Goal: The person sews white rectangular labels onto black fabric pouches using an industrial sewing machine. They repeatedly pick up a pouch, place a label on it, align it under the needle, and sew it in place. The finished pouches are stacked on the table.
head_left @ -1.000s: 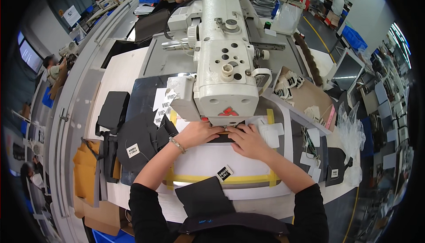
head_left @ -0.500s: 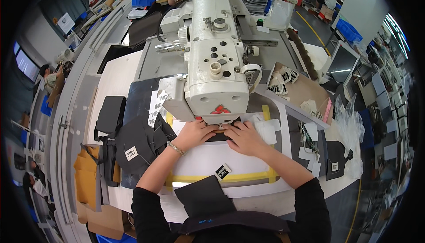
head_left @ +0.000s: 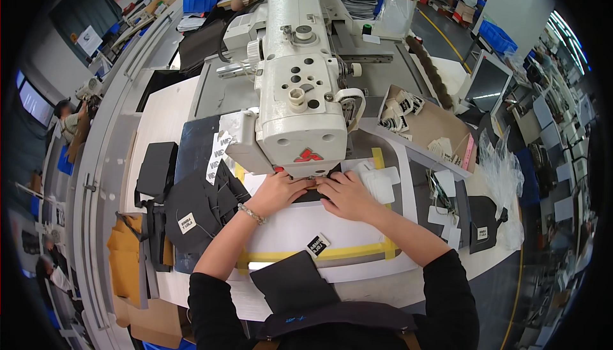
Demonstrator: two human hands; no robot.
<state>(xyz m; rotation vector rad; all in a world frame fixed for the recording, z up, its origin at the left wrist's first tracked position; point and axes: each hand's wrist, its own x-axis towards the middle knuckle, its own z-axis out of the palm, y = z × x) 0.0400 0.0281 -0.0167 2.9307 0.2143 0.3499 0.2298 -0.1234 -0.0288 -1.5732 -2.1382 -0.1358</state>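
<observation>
Both hands rest under the head of a large white industrial sewing machine, on either side of its needle area. My left hand lies with fingers stretched to the right, a beaded bracelet at its wrist. Opposite it, my right hand has its fingers spread and slightly bent. The fingertips nearly meet over a dark fabric piece, partly hidden by the hands and machine. A small black-and-white label lies on the white sheet edged with yellow tape. Nearer me is a flat black fabric piece.
Black fabric pieces are stacked at left, beside a white strip. At right stands a cardboard box of labels. Another labelled black piece lies near clear plastic. A monitor stands farther back.
The view has shifted slightly, so the machine and table sit a little farther left. My hands stay at the needle area, with the right hand's fingers slightly shifted.
</observation>
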